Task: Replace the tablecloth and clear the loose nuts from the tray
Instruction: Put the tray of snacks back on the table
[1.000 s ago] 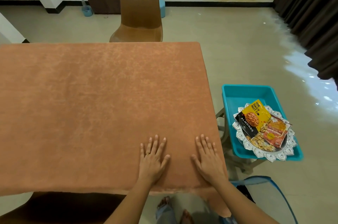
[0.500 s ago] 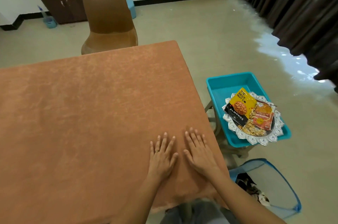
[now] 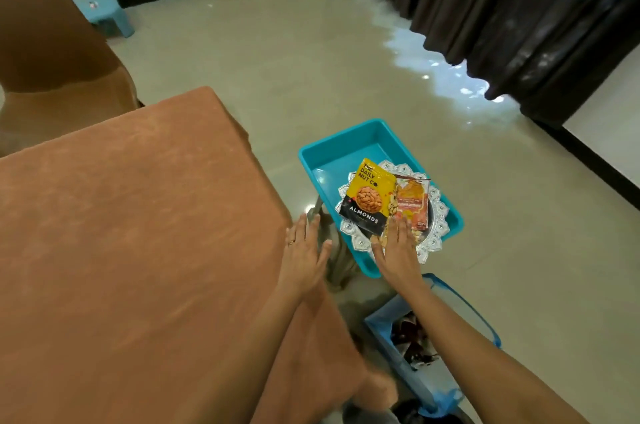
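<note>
An orange-brown tablecloth [image 3: 131, 233] covers the table on the left. To its right a silver scalloped tray [image 3: 437, 215] sits in a teal plastic bin [image 3: 349, 149]. On the tray lie a yellow almond packet [image 3: 367, 196], an orange-red packet [image 3: 412, 205] and loose nuts [image 3: 417, 234], partly hidden. My right hand [image 3: 398, 247], fingers straight, reaches over the tray's near rim. My left hand [image 3: 303, 255], fingers straight and wearing a ring, hovers at the table's right edge.
A brown chair [image 3: 52, 52] stands behind the table. A blue mesh hamper [image 3: 460, 302] with dark cloth inside sits on the floor by my right arm. A small blue stool [image 3: 107, 12] is near the far wall. Dark curtains [image 3: 502, 7] hang at the right.
Both hands have left the tablecloth and moved right; my right hand now is over the tray. The view has swung right toward the bin.
</note>
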